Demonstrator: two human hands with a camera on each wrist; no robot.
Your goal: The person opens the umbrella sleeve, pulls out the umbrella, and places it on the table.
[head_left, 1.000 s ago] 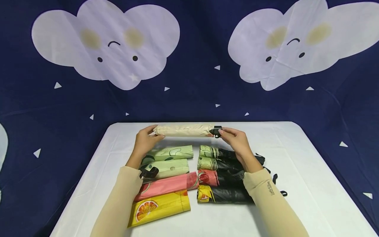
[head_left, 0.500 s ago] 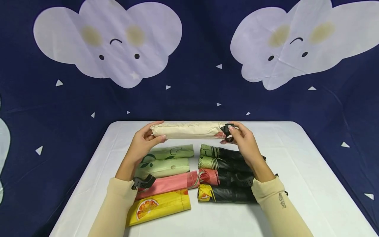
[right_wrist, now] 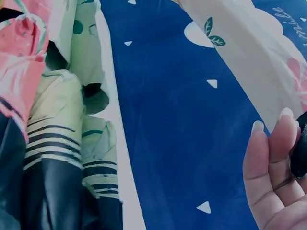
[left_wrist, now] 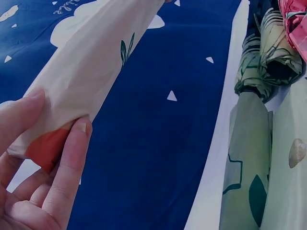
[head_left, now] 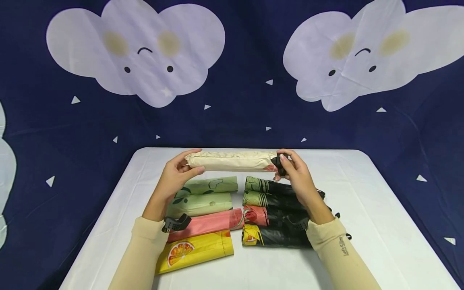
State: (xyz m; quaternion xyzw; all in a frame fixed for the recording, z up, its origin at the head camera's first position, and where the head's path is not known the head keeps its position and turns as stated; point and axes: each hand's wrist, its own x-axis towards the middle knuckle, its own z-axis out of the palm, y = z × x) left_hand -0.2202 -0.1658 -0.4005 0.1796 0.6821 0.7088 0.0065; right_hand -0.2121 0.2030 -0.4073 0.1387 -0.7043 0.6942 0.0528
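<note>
A cream folded umbrella in its sleeve point(head_left: 232, 162) is held level above the far part of the table. My left hand point(head_left: 174, 177) grips its left end, thumb in front and fingers behind; the left wrist view shows an orange print point(left_wrist: 48, 146) there. At the other end my right hand point(head_left: 299, 175) holds the black handle point(head_left: 276, 162), partly hidden by the fingers. In the right wrist view two fingertips point(right_wrist: 257, 127) lie beside the cream fabric point(right_wrist: 240, 52), with a bit of the black handle point(right_wrist: 300, 148) at the frame's edge.
Below lie two columns on the white table point(head_left: 369, 225). Green, pale green point(head_left: 203, 204), pink point(head_left: 210, 225) and yellow point(head_left: 203, 249) sleeves are on the left. Folded umbrellas with black undersides point(head_left: 282, 237) fill the right column. A dark blue cloud-print cloth point(head_left: 246, 80) hangs behind.
The cream umbrella has come nearer, and its handle end has shifted right. My right hand has moved from pinching the handle's tip to fingers wrapped further around it. The laid-out pieces stay put.
</note>
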